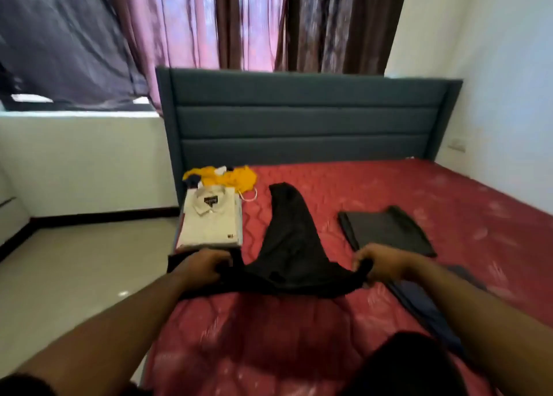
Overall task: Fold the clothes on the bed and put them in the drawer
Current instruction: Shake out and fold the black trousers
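Red bed [389,186], left hand [203,268] and right hand [378,264] gripping black garment [287,246]

Soft cloth on a quilted bed, under sheer curtains.
The black garment [287,246] is matt, limp cloth; the white shirt [211,222] looks crisp and smooth, the yellow garment [230,178] crumpled. The red mattress cover [374,186] is stitched in a wavy quilted pattern with a slight sheen. The headboard [305,120] is padded matt fabric. The curtains [209,21] are thin and shiny, the floor [74,276] smooth.
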`<state>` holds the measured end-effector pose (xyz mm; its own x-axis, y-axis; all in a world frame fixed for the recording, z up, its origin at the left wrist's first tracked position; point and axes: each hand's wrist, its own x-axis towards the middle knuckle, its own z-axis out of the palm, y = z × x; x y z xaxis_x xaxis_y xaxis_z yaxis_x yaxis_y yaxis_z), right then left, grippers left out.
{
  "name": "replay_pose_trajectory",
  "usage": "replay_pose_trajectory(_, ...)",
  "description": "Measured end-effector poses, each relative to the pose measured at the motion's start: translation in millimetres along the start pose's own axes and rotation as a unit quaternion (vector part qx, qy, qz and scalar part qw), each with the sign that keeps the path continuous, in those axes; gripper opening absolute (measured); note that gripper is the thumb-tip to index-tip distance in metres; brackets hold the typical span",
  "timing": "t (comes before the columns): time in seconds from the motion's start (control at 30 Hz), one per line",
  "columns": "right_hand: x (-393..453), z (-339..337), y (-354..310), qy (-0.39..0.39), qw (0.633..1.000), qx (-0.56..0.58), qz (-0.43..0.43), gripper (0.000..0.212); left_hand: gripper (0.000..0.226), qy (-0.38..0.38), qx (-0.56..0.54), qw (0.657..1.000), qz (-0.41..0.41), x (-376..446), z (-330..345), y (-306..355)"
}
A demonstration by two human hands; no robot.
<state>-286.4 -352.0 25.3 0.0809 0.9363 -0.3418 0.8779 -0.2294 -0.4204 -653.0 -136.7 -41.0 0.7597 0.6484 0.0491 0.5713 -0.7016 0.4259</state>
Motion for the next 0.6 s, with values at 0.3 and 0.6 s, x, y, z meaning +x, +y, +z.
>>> replay_pose_trajectory(0.3,30.6,117.3,-20.8,-0.265,0.958,-0.054,0.099,0.020,0.034,-0.192,0.178,0.964,-0.043,-64.5,104.2,-10.5)
replay_pose_trajectory(0.6,102.3,128.6,6.8,-0.061,0.990,0.096,0.089,0.029,0.019,-0.223,0.036,0.968,-0.106,11.4,102.0,1.7)
